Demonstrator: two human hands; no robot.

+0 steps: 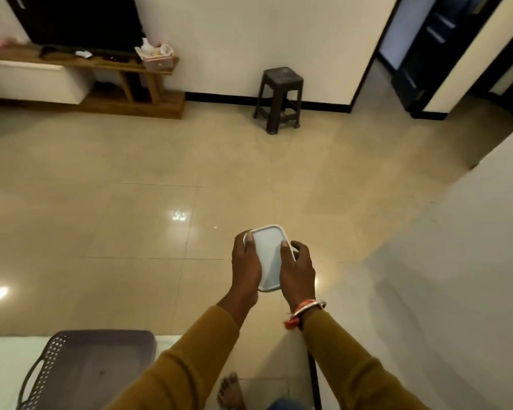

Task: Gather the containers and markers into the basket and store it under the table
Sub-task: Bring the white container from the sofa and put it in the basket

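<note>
Container in both hands, basket waiting below.

The left hand [245, 269] and right hand [298, 269] clasp a white lidded container [268, 255] by its long sides, above the floor. The gathering step seems underway; next, it should swing left and down into the grey basket [80, 371].

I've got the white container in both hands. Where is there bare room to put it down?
The grey perforated plastic basket shows a bare floor between its walls. The white tabletop left of it is also free. The left hand and right hand both grip the white rectangular lidded container.
</note>
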